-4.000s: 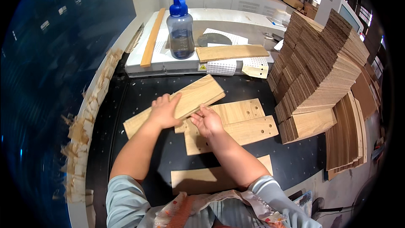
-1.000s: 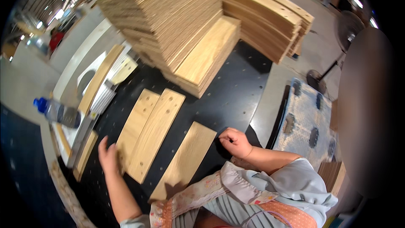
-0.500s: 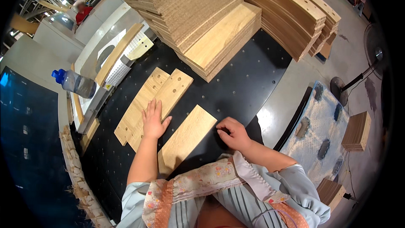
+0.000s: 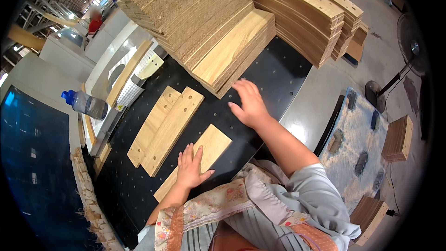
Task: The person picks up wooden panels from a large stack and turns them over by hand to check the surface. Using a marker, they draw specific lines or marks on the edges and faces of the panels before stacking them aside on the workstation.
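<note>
My left hand lies with spread fingers on a plain wooden board near the table's front edge. Farther left, two drilled wooden boards rest side by side: a pale one and a curved-edged one. My right hand is over the black table, its fingers apart and nothing in it. Its fingertips are close to the front corner of a low stack of plain boards; whether they touch it I cannot tell.
A tall board stack stands behind, with curved drilled boards to its right. A blue-capped bottle sits at left on a machine's edge. On the right are a worn blue-white mat, a fan and board bundles.
My left hand has left the drilled boards and moved onto the plain board. My right hand has reached forward from beside that board to the low stack, its fingers opening out.
</note>
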`<state>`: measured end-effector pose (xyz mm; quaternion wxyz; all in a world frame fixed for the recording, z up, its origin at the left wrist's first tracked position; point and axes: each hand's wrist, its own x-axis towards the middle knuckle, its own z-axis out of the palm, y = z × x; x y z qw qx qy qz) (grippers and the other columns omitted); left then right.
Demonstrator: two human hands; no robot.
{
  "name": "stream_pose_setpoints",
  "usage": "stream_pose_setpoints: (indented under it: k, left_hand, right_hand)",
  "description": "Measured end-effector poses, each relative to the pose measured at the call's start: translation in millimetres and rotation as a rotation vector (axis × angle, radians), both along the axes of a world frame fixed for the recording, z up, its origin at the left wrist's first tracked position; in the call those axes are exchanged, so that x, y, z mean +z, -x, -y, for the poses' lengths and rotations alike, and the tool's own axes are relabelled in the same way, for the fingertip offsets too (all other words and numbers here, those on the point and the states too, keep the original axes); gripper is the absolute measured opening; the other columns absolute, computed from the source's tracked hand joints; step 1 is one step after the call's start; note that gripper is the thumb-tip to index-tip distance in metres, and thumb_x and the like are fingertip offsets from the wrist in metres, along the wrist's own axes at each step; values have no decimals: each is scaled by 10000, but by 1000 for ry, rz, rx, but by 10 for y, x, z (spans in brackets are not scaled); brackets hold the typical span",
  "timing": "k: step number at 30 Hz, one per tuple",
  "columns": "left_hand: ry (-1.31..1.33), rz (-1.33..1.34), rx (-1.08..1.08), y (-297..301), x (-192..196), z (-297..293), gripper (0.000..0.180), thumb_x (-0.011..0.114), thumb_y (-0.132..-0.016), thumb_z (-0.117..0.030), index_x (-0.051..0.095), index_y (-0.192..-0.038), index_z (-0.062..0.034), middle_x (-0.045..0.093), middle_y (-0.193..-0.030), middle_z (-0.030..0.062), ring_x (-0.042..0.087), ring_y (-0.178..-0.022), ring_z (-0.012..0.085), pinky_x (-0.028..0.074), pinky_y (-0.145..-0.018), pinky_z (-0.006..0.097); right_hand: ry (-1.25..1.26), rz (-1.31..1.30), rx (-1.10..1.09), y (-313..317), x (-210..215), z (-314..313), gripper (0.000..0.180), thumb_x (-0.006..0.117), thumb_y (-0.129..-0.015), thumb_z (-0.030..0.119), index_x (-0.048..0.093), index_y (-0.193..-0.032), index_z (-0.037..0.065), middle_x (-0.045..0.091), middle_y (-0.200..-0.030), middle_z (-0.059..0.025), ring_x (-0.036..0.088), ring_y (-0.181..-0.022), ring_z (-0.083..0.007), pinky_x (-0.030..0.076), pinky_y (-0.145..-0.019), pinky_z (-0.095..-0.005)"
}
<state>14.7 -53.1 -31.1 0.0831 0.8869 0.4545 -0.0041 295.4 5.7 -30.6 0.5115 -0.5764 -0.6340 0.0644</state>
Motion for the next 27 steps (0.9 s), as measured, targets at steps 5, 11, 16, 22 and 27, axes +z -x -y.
stream_pose_setpoints:
  k: [5, 11, 16, 22, 27]
  left_hand:
    - [-21, 46, -20, -135, -93, -26, 799, 688, -684, -409, 350, -1329, -80, 282, -1363, 234, 253, -1284, 383, 193, -1039, 523]
    - [16, 341, 40, -266, -112, -186, 784, 690, -704, -396, 352, -1329, -65, 280, -1367, 257, 228, -1301, 394, 192, -1058, 478]
    - [605, 1520, 674, -274, -217, -531, 639, 599, -842, -307, 290, -1345, -64, 341, -1362, 173, 385, -1224, 300, 336, -993, 397]
    - [1047, 2081, 728, 33, -67, -455, 511, 575, -821, -161, 378, -1275, -34, 504, -1212, 167, 496, -1108, 327, 413, -927, 468]
    - [656, 1947, 712, 793, -20, 146, 504, 588, -766, -70, 423, -1234, 18, 552, -1137, 171, 567, -1016, 305, 468, -885, 421]
  right_hand:
    - [52, 366, -48, 237, 224, -485, 614, 670, -717, 250, 421, -1234, 31, 398, -1295, -156, 315, -1265, -308, 241, -1030, -520]
    - [50, 611, -135, 348, 170, -538, 531, 621, -734, 208, 464, -1209, 30, 452, -1257, -116, 387, -1218, -252, 279, -994, -548]
    - [-139, 642, 25, 685, 124, -214, 327, 558, -710, 175, 571, -1023, 79, 539, -1017, -40, 488, -1012, -212, 297, -951, -527]
    - [-307, 469, 549, 1058, 181, 575, 280, 580, -712, 160, 589, -986, 101, 547, -1076, -63, 502, -1027, -218, 337, -919, -447]
    - [-368, 182, 169, 425, 153, 530, 364, 607, -695, 96, 556, -1050, 34, 582, -1001, -155, 549, -941, -308, 402, -891, -417]
